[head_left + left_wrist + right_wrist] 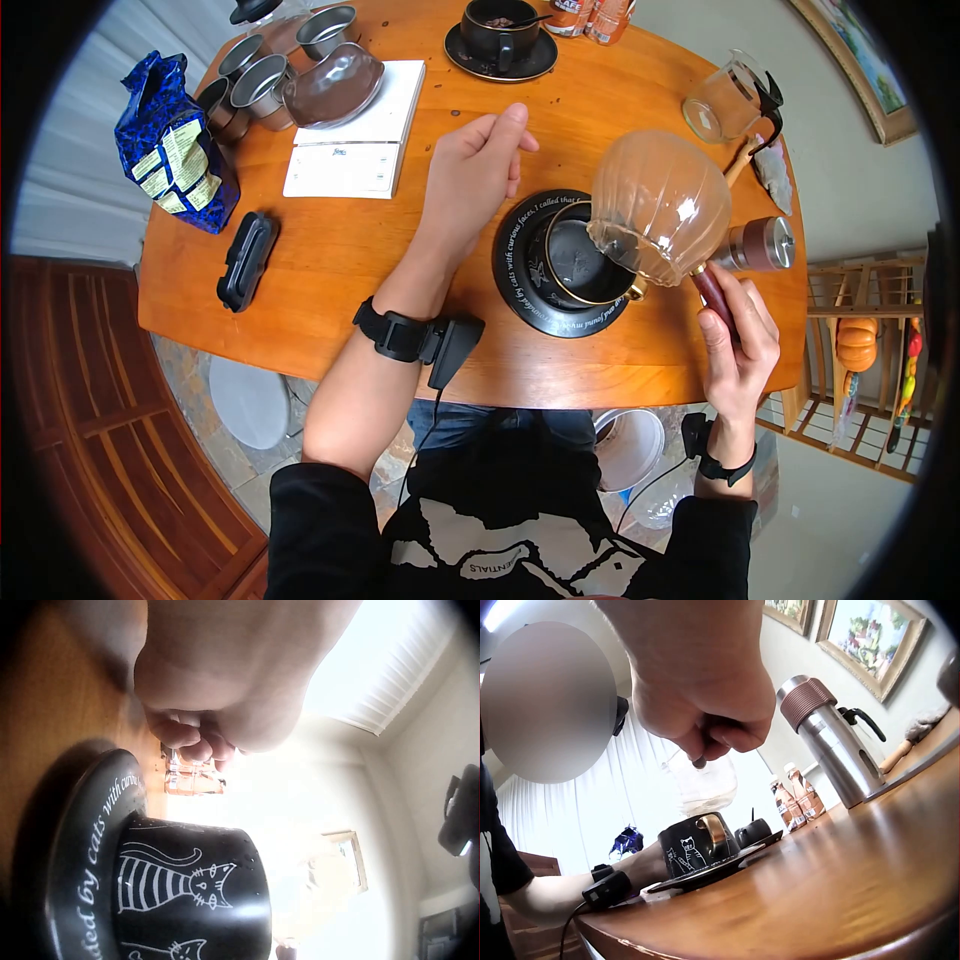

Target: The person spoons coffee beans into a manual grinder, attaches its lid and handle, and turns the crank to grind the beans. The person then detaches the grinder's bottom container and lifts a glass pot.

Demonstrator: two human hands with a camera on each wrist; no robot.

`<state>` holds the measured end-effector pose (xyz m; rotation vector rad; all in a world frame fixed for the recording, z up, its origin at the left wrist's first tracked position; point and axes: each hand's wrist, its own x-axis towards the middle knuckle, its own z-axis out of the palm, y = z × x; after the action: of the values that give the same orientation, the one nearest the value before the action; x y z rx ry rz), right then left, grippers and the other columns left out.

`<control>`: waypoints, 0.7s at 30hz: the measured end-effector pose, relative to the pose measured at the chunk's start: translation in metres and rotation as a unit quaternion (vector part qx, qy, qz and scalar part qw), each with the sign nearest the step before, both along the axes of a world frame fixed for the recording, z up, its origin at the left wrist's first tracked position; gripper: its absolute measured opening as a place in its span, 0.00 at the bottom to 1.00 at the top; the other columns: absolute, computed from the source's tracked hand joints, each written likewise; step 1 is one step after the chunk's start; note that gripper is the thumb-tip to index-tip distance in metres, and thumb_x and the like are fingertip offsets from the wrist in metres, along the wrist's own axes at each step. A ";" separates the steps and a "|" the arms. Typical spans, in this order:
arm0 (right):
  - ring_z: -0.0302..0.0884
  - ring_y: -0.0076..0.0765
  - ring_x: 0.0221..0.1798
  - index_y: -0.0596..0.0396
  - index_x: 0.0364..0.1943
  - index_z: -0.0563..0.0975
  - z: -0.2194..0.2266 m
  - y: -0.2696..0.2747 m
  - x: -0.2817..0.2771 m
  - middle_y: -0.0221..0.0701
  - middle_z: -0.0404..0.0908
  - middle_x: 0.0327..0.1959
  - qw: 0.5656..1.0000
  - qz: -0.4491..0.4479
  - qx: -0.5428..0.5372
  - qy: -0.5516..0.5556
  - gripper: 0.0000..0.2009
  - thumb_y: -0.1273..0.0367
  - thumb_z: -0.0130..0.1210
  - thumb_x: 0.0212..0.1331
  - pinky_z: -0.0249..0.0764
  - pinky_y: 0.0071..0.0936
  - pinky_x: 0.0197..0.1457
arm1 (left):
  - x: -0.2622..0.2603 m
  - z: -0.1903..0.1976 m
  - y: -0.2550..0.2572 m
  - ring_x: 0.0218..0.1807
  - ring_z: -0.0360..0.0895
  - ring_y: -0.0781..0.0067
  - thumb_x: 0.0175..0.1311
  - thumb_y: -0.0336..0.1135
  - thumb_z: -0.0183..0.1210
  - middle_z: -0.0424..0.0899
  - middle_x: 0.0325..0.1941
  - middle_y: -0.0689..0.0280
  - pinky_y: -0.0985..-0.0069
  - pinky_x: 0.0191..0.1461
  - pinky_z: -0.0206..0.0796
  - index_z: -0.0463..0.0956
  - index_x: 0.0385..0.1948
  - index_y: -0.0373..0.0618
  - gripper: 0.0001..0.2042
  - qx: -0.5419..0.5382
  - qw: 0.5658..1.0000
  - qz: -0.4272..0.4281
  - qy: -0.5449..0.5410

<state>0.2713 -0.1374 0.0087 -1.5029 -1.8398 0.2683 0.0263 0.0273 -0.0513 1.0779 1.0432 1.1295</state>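
Note:
My right hand [735, 335] grips the dark red handle [713, 297] of a clear glass pot [658, 205], tipped with its mouth over a black cat-print cup [582, 265]. The cup stands on a black saucer [515, 270] with white lettering. In the right wrist view the glass pot [702, 782] hangs above the cup [694, 846]. My left hand [472, 175] rests on the wooden table [340, 260] just left of the saucer, fingers loosely curled and holding nothing. The left wrist view shows the cup [187, 892] and saucer [79, 847] close under that hand [225, 690].
A white scale [355, 135] carries a brown bowl [333, 85]. Metal cups [262, 75], a blue bag [175, 145] and a black case [246, 260] lie left. At the back are another black cup [500, 35] and a glass pitcher [728, 100]; a grinder [762, 243] lies right.

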 end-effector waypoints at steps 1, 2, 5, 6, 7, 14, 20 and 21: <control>0.73 0.33 0.33 0.68 0.53 0.79 -0.001 0.000 0.000 0.38 0.78 0.33 1.000 -0.001 0.003 0.003 0.17 0.73 0.62 0.61 0.68 0.25 0.38 | 0.000 0.000 0.000 0.19 0.65 0.87 0.76 0.50 0.54 0.69 0.17 0.75 0.84 0.24 0.57 0.79 0.28 0.41 0.21 0.001 1.000 0.001 0.000; 0.73 0.33 0.33 0.68 0.53 0.79 -0.001 0.001 0.000 0.38 0.78 0.33 1.000 -0.002 0.004 0.003 0.17 0.73 0.62 0.61 0.68 0.25 0.38 | 0.000 0.000 0.000 0.19 0.65 0.87 0.76 0.50 0.54 0.69 0.17 0.75 0.84 0.24 0.57 0.79 0.28 0.41 0.21 0.001 1.000 0.000 0.000; 0.72 0.32 0.32 0.68 0.53 0.80 -0.002 0.000 0.000 0.37 0.77 0.33 1.000 -0.005 0.005 0.015 0.17 0.73 0.63 0.61 0.68 0.25 0.38 | 0.000 0.000 0.000 0.19 0.65 0.87 0.76 0.50 0.54 0.69 0.17 0.75 0.84 0.24 0.57 0.79 0.28 0.41 0.21 -0.003 1.000 0.001 -0.002; 0.71 0.32 0.32 0.68 0.53 0.80 -0.002 0.000 0.000 0.37 0.77 0.32 1.000 -0.007 0.004 0.010 0.17 0.73 0.63 0.61 0.68 0.25 0.38 | 0.000 0.001 0.000 0.19 0.65 0.87 0.76 0.50 0.54 0.69 0.17 0.75 0.84 0.24 0.57 0.79 0.28 0.41 0.21 -0.003 1.000 0.001 -0.001; 0.71 0.31 0.32 0.68 0.53 0.80 -0.002 -0.001 0.001 0.36 0.76 0.32 1.000 -0.009 0.003 0.006 0.17 0.73 0.63 0.61 0.67 0.25 0.38 | 0.000 0.001 -0.001 0.19 0.65 0.87 0.76 0.50 0.54 0.69 0.17 0.75 0.84 0.24 0.57 0.79 0.28 0.41 0.21 -0.003 1.000 0.002 0.000; 0.70 0.31 0.32 0.68 0.53 0.80 -0.005 -0.001 0.001 0.36 0.76 0.31 1.000 -0.008 0.007 0.012 0.17 0.72 0.63 0.61 0.67 0.25 0.38 | -0.001 0.000 0.000 0.19 0.65 0.87 0.76 0.49 0.54 0.68 0.17 0.76 0.84 0.24 0.57 0.79 0.27 0.41 0.21 -0.001 1.000 0.002 -0.004; 0.70 0.31 0.32 0.67 0.53 0.80 -0.006 -0.001 0.002 0.36 0.76 0.32 1.000 -0.012 0.007 0.014 0.17 0.72 0.63 0.61 0.67 0.25 0.38 | -0.001 0.000 0.000 0.19 0.65 0.87 0.77 0.50 0.52 0.69 0.17 0.76 0.86 0.22 0.54 0.78 0.30 0.43 0.20 0.004 1.000 -0.009 0.012; 0.70 0.31 0.32 0.67 0.53 0.80 -0.006 -0.001 0.003 0.36 0.76 0.32 1.000 -0.008 0.011 0.007 0.17 0.72 0.63 0.61 0.67 0.25 0.38 | -0.001 -0.001 0.000 0.19 0.65 0.87 0.77 0.50 0.52 0.69 0.17 0.76 0.86 0.22 0.55 0.78 0.30 0.43 0.20 0.007 1.000 -0.009 0.012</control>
<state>0.2742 -0.1387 0.0025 -1.4956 -1.8136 0.2500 0.0251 0.0273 -0.0520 1.1124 1.0437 1.1135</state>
